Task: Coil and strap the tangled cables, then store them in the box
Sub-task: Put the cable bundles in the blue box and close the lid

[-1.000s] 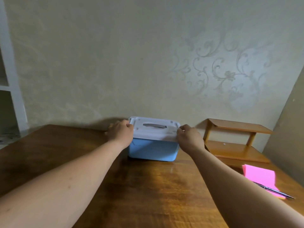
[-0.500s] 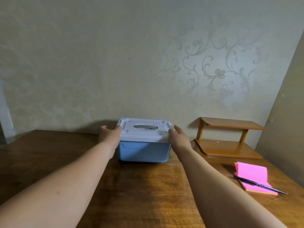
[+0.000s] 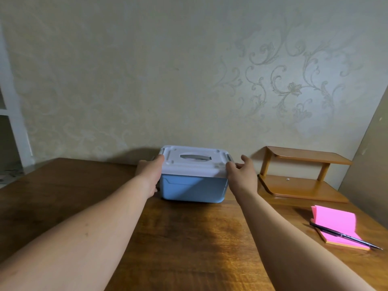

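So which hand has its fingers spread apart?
The right hand, by the box's right front corner, thumb sticking out. The left hand lies fingers together along the box's left end.

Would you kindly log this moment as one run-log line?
box: on table, lid on | left hand: flat against box's left side | right hand: open at right lid corner | cables: none in view
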`<state>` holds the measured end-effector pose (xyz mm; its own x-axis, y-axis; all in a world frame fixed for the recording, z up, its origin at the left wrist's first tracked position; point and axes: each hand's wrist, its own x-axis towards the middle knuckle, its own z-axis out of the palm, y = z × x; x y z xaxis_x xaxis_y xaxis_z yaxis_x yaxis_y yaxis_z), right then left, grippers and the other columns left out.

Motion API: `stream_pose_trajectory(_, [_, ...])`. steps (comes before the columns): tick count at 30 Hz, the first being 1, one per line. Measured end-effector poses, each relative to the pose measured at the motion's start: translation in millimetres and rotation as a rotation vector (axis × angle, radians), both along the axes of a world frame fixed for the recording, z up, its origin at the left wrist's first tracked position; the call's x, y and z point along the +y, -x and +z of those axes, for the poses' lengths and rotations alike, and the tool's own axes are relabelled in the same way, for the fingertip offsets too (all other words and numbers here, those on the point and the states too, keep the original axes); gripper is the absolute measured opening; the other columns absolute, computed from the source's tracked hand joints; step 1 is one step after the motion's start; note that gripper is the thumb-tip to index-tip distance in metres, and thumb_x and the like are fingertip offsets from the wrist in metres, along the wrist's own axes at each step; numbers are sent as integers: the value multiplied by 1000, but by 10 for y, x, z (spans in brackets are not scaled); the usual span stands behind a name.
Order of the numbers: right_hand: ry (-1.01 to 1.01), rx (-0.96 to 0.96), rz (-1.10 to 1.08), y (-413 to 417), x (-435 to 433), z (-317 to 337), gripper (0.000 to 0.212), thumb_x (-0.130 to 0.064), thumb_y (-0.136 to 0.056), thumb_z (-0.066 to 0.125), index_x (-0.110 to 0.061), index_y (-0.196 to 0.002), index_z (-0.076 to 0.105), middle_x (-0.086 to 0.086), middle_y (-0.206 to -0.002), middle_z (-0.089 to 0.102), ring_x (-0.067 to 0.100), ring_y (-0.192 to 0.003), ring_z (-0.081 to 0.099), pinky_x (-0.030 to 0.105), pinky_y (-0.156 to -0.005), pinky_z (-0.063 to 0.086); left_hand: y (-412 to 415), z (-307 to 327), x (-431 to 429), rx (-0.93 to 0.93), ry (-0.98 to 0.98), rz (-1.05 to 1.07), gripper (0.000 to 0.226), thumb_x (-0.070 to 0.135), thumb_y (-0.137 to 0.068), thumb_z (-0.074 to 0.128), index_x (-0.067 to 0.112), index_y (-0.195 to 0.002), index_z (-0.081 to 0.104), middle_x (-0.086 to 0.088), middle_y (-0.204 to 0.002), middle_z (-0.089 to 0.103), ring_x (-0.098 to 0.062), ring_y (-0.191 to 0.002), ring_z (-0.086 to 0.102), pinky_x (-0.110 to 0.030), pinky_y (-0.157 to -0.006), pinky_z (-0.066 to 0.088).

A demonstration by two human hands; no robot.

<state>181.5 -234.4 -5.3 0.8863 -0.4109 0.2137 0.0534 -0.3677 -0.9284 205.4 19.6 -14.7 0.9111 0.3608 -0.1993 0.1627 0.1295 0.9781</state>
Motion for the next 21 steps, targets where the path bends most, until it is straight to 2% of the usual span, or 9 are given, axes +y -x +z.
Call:
stream_pose_trajectory(5, [210,-19,11,2,-18,52,59,-36,-100,51,-26,-157,40,1,-123,72,28,-105,69,49,-92,59,29,17,-6,-13,3,-14,74,56,-96,64,21,-157,43,-6,-151,55,-34,-127,55,-58,-92,46])
stream_pose_trajectory(7, [273,-2,51,-18,-61,63,55,-37,-100,47,-27,-154,46,1,-120,73,28,-102,70,49,-90,59,48,23,-12,6,28,-19,71,57,-98,64,21,-157,46,-6,-152,55,-35,-132,54,-59,-100,45])
stream_pose_trajectory(9, [313,12,94,-50,-94,61,45,-36,-101,44,-27,-141,61,5,-118,72,27,-97,68,45,-86,58,85,38,-37,37,86,-48,69,59,-98,65,24,-155,49,-4,-149,57,-33,-134,54,-61,-111,41])
stream_pose_trajectory(10, [310,12,110,-57,-97,59,42,-35,-101,43,-26,-135,65,6,-115,71,26,-95,67,44,-83,57,107,49,-53,34,115,-62,67,59,-98,65,24,-153,51,-2,-143,60,-30,-125,57,-58,-110,42])
stream_pose_trajectory(12, [286,12,119,-77,-95,50,43,-35,-101,43,-24,-136,65,6,-116,69,26,-96,66,41,-79,55,122,64,-86,-16,117,-34,57,53,-100,66,20,-146,55,0,-121,64,-23,-100,59,-43,-92,49])
stream_pose_trajectory(14, [283,26,115,-104,-103,44,47,-38,-100,43,-24,-141,62,6,-120,68,26,-100,65,39,-78,52,90,62,-88,-100,-82,68,42,43,-103,65,13,-133,62,-4,-111,66,-20,-87,57,-34,-79,46])
stream_pose_trajectory(16, [279,33,120,-121,-114,48,48,-39,-99,44,-23,-141,62,6,-119,68,26,-99,65,40,-79,53,73,76,-67,-145,-286,122,32,38,-104,60,11,-120,65,-11,-110,69,-21,-83,58,-34,-77,48])
stream_pose_trajectory(19, [269,39,133,-118,-134,59,49,-37,-103,44,-22,-147,58,5,-124,68,26,-102,63,39,-78,49,51,86,-29,-162,-394,56,43,49,-104,59,13,-126,65,-11,-115,69,-26,-94,63,-36,-80,49])
stream_pose_trajectory(21, [247,51,155,-109,-128,45,49,-35,-105,42,-22,-151,52,5,-124,65,26,-102,61,38,-76,45,75,74,-46,-170,-395,-48,52,61,-100,61,20,-131,61,-4,-121,67,-26,-107,63,-42,-93,53])
